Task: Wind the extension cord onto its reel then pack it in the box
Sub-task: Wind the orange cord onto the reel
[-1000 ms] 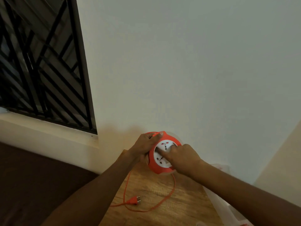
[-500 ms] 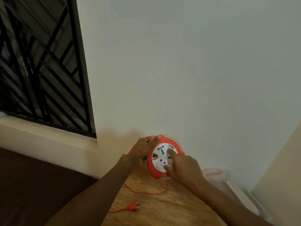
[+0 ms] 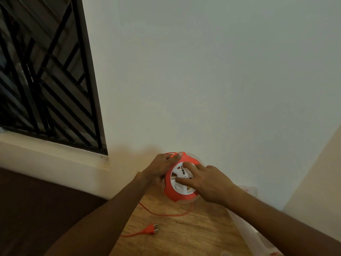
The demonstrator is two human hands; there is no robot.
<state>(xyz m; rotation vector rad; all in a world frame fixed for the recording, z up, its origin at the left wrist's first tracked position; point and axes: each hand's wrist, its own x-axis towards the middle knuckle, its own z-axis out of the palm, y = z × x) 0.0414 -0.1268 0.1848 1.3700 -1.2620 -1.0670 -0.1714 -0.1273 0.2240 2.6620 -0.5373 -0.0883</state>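
An orange extension cord reel [image 3: 172, 191] with a white socket face stands tilted above a wooden table [image 3: 193, 235]. My left hand [image 3: 162, 167] grips its upper left rim, thumb on the top edge. My right hand [image 3: 204, 182] lies on the white face, with two fingers pressed onto it. A loose orange cord [image 3: 166, 214] hangs from the reel's underside and curves over the table. Its orange plug [image 3: 150, 230] lies on the wood nearer to me. No box can be told for sure.
A pale wall rises right behind the reel. A barred window [image 3: 46, 80] and its ledge lie to the left. A translucent plastic piece [image 3: 249, 235] lies along the table's right edge. Dark floor shows at the left.
The white face has turned under my right fingers. The loose cord loop on the table has become shorter, and the plug has stayed about where it was.
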